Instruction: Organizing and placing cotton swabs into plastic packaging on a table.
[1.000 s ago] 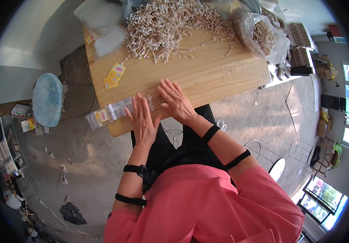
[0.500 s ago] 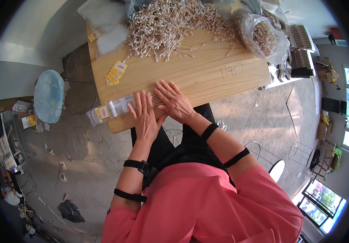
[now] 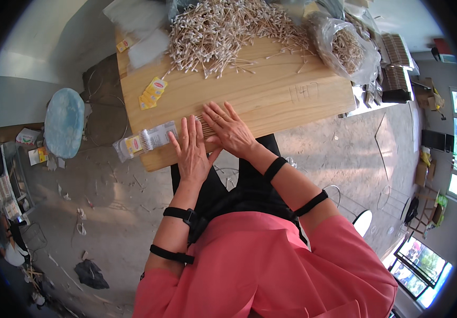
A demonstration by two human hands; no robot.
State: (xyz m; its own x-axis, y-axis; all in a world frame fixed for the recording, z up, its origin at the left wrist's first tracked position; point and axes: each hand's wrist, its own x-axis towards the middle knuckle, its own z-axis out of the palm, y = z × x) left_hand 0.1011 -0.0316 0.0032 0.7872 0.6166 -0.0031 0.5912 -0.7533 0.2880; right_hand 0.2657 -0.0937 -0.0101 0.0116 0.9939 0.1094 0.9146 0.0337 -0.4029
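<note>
My left hand [image 3: 192, 153] lies palm down at the table's near edge, fingers stretched out. Beside it, my right hand [image 3: 232, 133] rests flat with its fingers angled to the far left, the two thumbs close together. Partly hidden beneath the hands is a row of cotton swabs [image 3: 203, 126], only some sticks showing. Just left of my left hand lies a clear plastic bag [image 3: 162, 134] with a yellow card and white swab tips in its far left end, which overhangs the table edge. Whether the covered swabs are inside the bag I cannot tell.
On the wooden table [image 3: 271, 98], a large heap of loose cotton swabs [image 3: 212, 37] spreads along the back. Yellow cards [image 3: 153, 93] lie at the left, near clear plastic sheets [image 3: 149, 50]. A bag of swabs [image 3: 347, 50] stands back right. A blue round stool [image 3: 64, 123] is left.
My left hand has shifted slightly right and nearer, uncovering a bit more of the bag. My right hand stays flat, its fingers a little more spread.
</note>
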